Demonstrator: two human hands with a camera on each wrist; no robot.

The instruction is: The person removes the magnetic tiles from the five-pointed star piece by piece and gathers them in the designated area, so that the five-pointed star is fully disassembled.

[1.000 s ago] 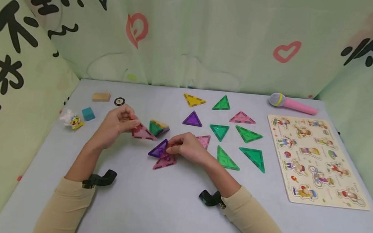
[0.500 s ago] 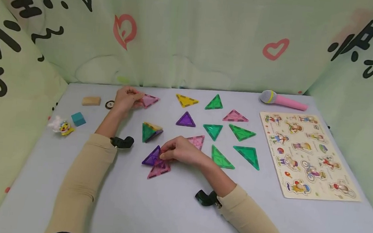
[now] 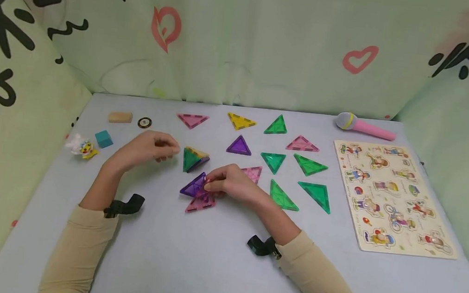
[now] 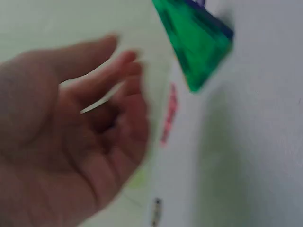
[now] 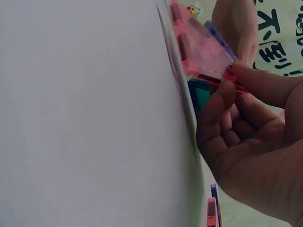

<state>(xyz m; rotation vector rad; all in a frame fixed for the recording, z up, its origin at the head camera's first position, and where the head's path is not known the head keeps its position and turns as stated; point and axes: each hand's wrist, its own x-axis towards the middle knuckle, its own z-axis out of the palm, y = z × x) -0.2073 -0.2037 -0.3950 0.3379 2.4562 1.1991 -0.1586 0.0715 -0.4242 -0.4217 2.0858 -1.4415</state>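
Note:
My right hand (image 3: pixel 233 182) pinches a pink triangular magnetic tile (image 3: pixel 201 204) by a corner. A purple triangular tile (image 3: pixel 192 187) leans against it, making a tilted pair. In the right wrist view, thumb and fingertips meet at the corner of the pink tile (image 5: pixel 203 49). My left hand (image 3: pixel 146 150) holds nothing, its fingers loosely bent, just left of a small solid of joined green, yellow and purple tiles (image 3: pixel 192 160). The solid's green face (image 4: pixel 194 42) shows beyond the fingers in the left wrist view. Another pink triangle (image 3: pixel 192 120) lies flat behind the left hand.
Several loose triangles, among them a yellow one (image 3: pixel 241 121) and a green one (image 3: pixel 316 195), lie right of centre. A wooden picture puzzle (image 3: pixel 356 213) and toy microphone (image 3: pixel 366 128) are at right. At left sit a wooden block (image 3: pixel 120 117), black disc (image 3: pixel 144 123), blue cube (image 3: pixel 103 139) and toy figure (image 3: pixel 87 149).
My left hand carried a pink triangle to the back of the table, let go of it there and came back towards the joined tiles. The right hand keeps its pinch in about the same place.

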